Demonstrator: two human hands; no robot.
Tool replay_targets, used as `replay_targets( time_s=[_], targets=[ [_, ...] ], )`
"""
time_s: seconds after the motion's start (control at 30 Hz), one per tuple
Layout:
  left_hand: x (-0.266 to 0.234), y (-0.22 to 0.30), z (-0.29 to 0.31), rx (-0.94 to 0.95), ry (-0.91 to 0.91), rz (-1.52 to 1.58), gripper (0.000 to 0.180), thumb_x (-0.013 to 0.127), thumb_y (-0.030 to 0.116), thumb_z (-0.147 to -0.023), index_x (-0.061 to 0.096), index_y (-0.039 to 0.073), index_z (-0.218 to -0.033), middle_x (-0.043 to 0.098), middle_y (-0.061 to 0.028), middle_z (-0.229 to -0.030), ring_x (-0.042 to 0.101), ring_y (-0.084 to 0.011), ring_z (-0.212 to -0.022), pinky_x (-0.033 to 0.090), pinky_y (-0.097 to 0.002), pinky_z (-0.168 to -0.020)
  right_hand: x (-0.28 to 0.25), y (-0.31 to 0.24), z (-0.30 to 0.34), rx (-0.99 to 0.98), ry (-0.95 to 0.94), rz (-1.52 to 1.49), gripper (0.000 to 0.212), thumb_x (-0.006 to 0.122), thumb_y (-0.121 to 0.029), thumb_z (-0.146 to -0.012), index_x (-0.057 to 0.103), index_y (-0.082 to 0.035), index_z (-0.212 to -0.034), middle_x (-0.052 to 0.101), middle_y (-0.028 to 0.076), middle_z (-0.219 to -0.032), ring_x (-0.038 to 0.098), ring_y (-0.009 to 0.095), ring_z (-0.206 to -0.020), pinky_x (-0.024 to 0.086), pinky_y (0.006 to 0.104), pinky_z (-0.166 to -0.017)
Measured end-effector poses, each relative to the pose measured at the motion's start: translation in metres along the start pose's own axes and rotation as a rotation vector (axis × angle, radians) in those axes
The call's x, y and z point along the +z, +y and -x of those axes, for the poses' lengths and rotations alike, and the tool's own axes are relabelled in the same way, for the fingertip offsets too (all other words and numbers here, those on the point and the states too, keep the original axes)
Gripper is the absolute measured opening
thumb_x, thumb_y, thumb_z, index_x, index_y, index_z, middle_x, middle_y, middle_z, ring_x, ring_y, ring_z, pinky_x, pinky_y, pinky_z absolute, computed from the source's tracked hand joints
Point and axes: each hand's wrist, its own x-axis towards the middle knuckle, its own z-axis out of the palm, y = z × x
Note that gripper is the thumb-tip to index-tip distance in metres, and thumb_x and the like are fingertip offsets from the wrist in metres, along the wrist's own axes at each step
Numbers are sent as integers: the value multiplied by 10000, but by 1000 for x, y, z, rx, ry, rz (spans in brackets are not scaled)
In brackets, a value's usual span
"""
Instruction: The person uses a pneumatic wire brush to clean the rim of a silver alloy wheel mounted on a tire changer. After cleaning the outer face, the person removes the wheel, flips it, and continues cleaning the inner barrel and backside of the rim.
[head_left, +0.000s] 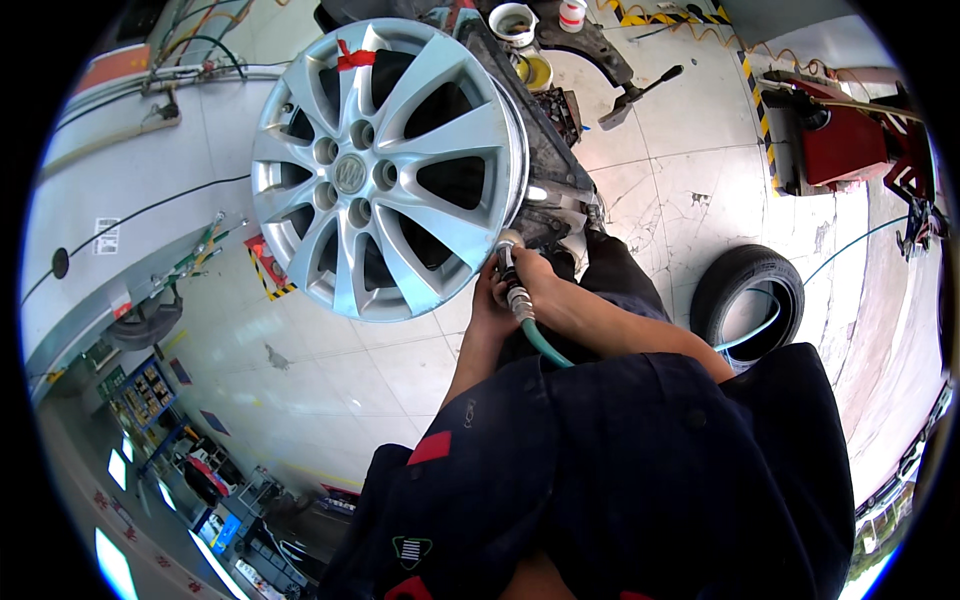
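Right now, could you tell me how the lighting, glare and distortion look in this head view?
Head view: bright, even light; glare on the alloy wheel rim's right edge; fisheye bends the floor tiles near the black rim; both hands and the air hose are sharp; the dark uniform loses detail.

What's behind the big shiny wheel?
Behind the silver wheel a dark machine shows along its right edge. The wheel covers the rest, so how it is mounted stays hidden.
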Motion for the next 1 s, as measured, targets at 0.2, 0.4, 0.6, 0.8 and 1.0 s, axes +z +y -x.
replay_targets(
  time_s=[0.2, 0.4, 0.6, 0.8, 1.0],
  targets=[
    [-1, 27, 1, 33, -133, 12, 321, 482, 332, -839, 554, 102, -1051, 593, -102, -993, 583, -237, -882, 516, -348, -751, 42, 15, 23, -30, 101, -98, 254, 376, -331, -912, 472, -96, -898, 491, 49, -692, 467, 147, -523, 385, 239, -379],
    [14, 17, -7, 57, 99, -109, 230, 481, 266, -858, 562, 76, -961, 612, -71, -909, 597, -197, -816, 510, -309, -727, 21, 3, 3, -28, -28, -124, 265, 323, -284, -908, 494, -91, -842, 502, 23, -647, 480, 125, -512, 385, 229, -376],
    [-8, 24, 7, -95, 72, 22, 208, 484, 311, -830, 565, 122, -863, 581, -22, -758, 575, -153, -714, 500, -285, -683, 2, 14, -24, 124, -165, 83, 371, 274, -350, -929, 488, -64, -828, 503, 35, -676, 459, 127, -517, 356, 213, -376],
    [15, -1, 2, -160, -48, 20, 254, 561, 402, -778, 545, 148, -785, 553, 1, -661, 553, -155, -622, 469, -281, -579, -16, -19, 5, 191, -156, 145, 397, 334, -411, -921, 497, -66, -811, 468, 37, -648, 457, 103, -497, 343, 175, -340],
    [-3, -3, 8, -54, 216, -70, 359, 576, 453, -762, 521, 115, -871, 532, -28, -732, 551, -191, -642, 438, -257, -497, -22, -8, 1, 103, -163, 520, 377, 295, -386, -937, 474, -65, -854, 476, 46, -620, 459, 125, -475, 349, 212, -341]
  ],
)
